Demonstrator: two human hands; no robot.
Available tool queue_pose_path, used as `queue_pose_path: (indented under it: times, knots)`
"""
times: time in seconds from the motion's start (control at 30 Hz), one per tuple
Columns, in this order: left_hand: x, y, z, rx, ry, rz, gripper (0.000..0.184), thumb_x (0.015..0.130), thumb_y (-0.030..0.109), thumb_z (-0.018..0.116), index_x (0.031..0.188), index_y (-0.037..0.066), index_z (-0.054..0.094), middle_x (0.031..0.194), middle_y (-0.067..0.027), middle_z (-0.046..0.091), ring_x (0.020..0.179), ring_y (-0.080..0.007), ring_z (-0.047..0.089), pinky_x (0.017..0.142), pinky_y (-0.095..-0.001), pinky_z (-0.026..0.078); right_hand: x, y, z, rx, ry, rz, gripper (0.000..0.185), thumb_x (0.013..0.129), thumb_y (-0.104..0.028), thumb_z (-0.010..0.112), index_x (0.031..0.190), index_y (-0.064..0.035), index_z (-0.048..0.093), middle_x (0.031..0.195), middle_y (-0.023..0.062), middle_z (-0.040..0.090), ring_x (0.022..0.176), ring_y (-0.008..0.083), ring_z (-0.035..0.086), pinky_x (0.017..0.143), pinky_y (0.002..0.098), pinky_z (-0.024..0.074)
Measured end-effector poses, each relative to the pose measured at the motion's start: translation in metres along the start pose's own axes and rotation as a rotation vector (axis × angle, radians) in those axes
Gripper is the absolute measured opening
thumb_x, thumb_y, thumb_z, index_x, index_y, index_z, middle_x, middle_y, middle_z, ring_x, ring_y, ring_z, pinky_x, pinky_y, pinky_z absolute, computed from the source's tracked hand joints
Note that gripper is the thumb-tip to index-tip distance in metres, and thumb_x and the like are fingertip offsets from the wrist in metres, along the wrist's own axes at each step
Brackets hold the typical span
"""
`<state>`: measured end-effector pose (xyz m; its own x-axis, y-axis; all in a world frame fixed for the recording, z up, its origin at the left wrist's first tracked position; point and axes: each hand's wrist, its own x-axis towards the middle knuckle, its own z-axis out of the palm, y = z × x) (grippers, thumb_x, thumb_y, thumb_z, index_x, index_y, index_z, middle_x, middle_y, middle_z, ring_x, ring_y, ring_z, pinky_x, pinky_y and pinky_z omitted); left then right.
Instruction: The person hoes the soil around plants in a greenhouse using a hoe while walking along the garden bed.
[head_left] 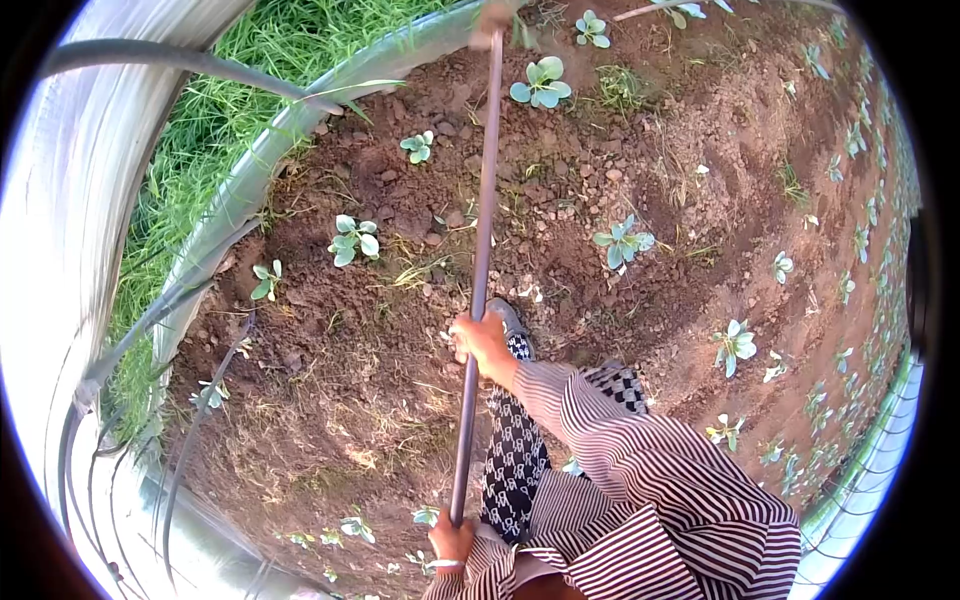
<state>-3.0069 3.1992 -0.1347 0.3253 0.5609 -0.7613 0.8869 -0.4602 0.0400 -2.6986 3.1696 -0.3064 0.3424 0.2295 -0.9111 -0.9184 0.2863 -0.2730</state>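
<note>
A long-handled hoe [487,180] reaches from my body to the top edge of the view, where its blurred head is over the soil by the plastic border. My right hand [482,342] is wrapped round the middle of the handle. Lower down, my left hand [452,540] grips the handle near its end. Leafy seedlings grow around the tool: one seedling [541,82] stands just right of the shaft near the head, another seedling [354,240] to its left, and a third seedling [622,242] to its right.
Brown clumpy soil [400,330] bears several more small plants, running in rows on the right. Plastic sheeting [60,200], a bent pipe [190,62] and green grass [290,45] line the left side. A dark hose [190,440] arcs at lower left. My shoe [507,316] rests on the soil.
</note>
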Motion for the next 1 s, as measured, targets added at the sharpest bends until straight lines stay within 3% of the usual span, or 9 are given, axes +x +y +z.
queue_pose_path:
  times: [0.17,0.3,0.53,0.63,0.67,0.7,0.8,0.9,1.0]
  knots:
    - [0.042,0.082,0.049,-0.124,0.025,0.044,0.022,0.073,0.016,0.063,0.084,0.002,0.052,0.067,-0.0213,0.061,0.064,-0.0395,0.062,0.059,-0.0463,0.049,0.076,-0.060,-0.022,-0.166,0.014,-0.244,0.014,0.077,-0.005,0.055,0.074,0.0031,0.043,0.049,0.0054,0.044,0.035,0.0148,0.045,0.030,0.0298,0.0388]
    - [-0.026,0.094,0.092,-0.070,-0.176,-0.050,0.044,0.070,0.023,0.063,0.106,0.000,0.053,0.083,-0.0298,0.061,0.082,-0.0431,0.061,0.072,-0.0458,0.049,0.093,-0.004,-0.096,-0.368,0.045,-0.035,0.016,0.075,-0.003,0.053,0.063,-0.0025,0.043,0.050,0.0049,0.044,0.035,0.0149,0.043,0.030,0.0317,0.0355]
    - [-0.140,0.110,0.141,-0.004,0.117,-0.146,0.018,0.064,0.012,0.062,0.075,0.002,0.051,0.061,-0.0201,0.058,0.059,-0.0368,0.061,0.056,-0.0464,0.046,-0.007,-0.017,-0.158,-0.035,-0.125,0.294,0.012,0.074,0.001,0.054,0.073,-0.0036,0.043,0.052,0.0011,0.040,0.038,0.0090,0.036,0.032,0.0246,0.0305]
    - [-0.124,0.123,0.175,-0.149,0.158,-0.145,0.014,0.067,0.009,0.059,0.078,0.003,0.051,0.060,-0.0201,0.057,0.056,-0.0360,0.060,0.054,-0.0456,0.046,-0.016,-0.059,-0.158,-0.046,-0.217,0.157,0.016,0.073,0.002,0.054,0.073,-0.0054,0.041,0.051,-0.0009,0.037,0.038,0.0082,0.036,0.032,0.0240,0.0298]
    - [-0.111,0.139,0.172,-0.192,0.098,-0.125,0.021,0.072,0.018,0.064,0.078,0.003,0.050,0.064,-0.0220,0.060,0.063,-0.0404,0.061,0.058,-0.0473,0.047,-0.007,-0.073,-0.155,-0.130,-0.237,0.090,0.017,0.073,0.003,0.054,0.076,-0.0055,0.040,0.053,0.0000,0.038,0.038,0.0084,0.037,0.032,0.0244,0.0309]
    - [-0.095,0.148,0.176,-0.232,0.076,-0.105,0.022,0.072,0.019,0.064,0.078,0.002,0.050,0.065,-0.0225,0.060,0.063,-0.0405,0.061,0.058,-0.0472,0.047,-0.005,-0.093,-0.143,-0.179,-0.173,0.031,0.022,0.077,0.002,0.051,0.095,0.0068,0.039,0.053,0.0016,0.039,0.038,0.0103,0.039,0.029,0.0249,0.0343]
    - [-0.057,0.178,0.180,-0.248,0.061,-0.043,0.024,0.073,0.019,0.063,0.080,0.000,0.051,0.067,-0.0238,0.060,0.065,-0.0409,0.061,0.058,-0.0468,0.047,0.056,-0.105,-0.135,-0.323,-0.155,-0.166,0.012,0.078,-0.003,0.057,0.078,0.0056,0.049,0.055,0.0057,0.047,0.038,0.0150,0.044,0.029,0.0313,0.0353]
    - [-0.082,0.204,0.157,-0.292,-0.060,-0.031,0.027,0.071,0.022,0.060,0.083,-0.001,0.052,0.067,-0.0241,0.060,0.068,-0.0435,0.060,0.060,-0.0471,0.048,0.098,-0.063,-0.164,-0.614,-0.023,-0.146,0.014,0.077,-0.007,0.060,0.072,0.0019,0.051,0.053,0.0081,0.050,0.037,0.0171,0.048,0.030,0.0341,0.0362]
    - [-0.124,0.164,0.146,-0.201,0.007,0.012,0.028,0.068,0.023,0.060,0.085,0.002,0.053,0.065,-0.0233,0.059,0.067,-0.0420,0.061,0.060,-0.0476,0.048,0.025,-0.049,-0.167,-0.265,-0.085,0.046,0.011,0.075,-0.002,0.057,0.076,0.0057,0.050,0.050,0.0089,0.049,0.035,0.0185,0.049,0.030,0.0341,0.0398]
